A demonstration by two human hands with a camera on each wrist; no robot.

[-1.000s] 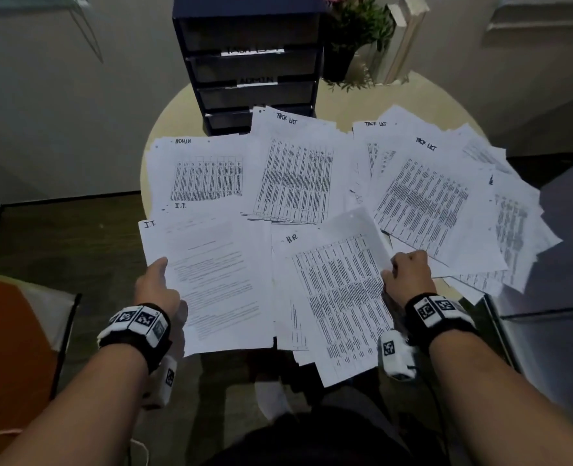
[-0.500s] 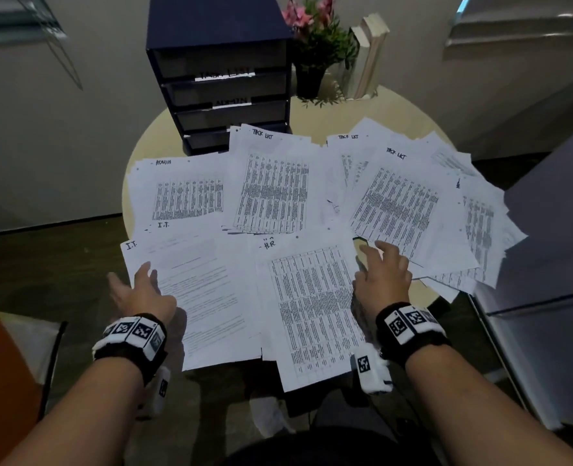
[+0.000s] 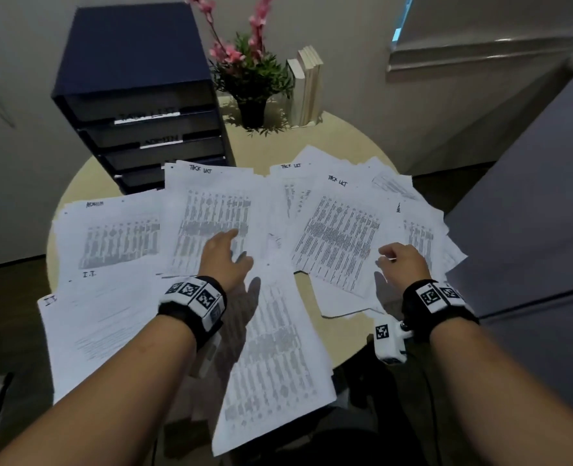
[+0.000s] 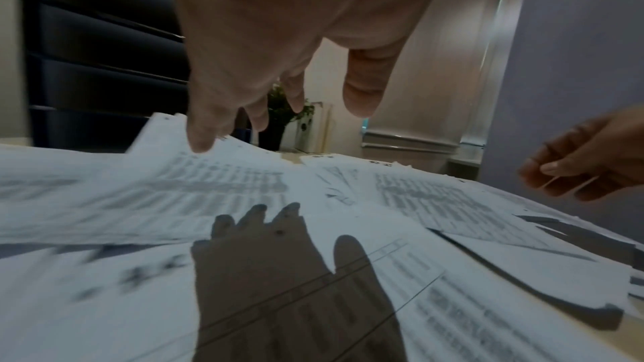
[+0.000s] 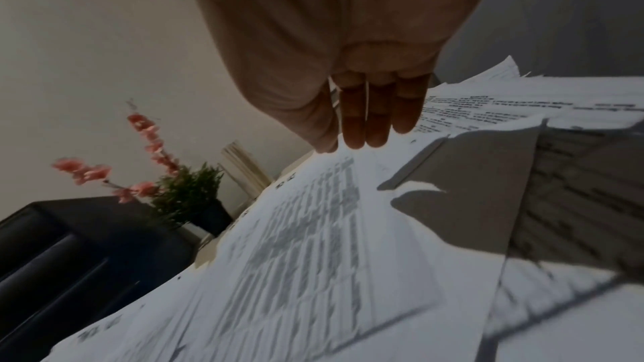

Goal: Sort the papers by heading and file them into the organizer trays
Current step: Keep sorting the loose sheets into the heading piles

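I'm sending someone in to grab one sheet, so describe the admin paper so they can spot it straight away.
Start at the dark blue organizer at the back left of the round table. Just in front of it, at the table's left edge, lies the ADMIN sheet. It alone shows "ADMIN" handwritten at its top; neighbours read "TASK LIST" or "I.T."

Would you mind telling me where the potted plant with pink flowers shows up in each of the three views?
Head: potted plant top centre, right of the organizer.
Left wrist: small, centre, beyond the left hand fingers.
Right wrist: left of centre, tilted.
Shared landmark: the dark organizer beside it.
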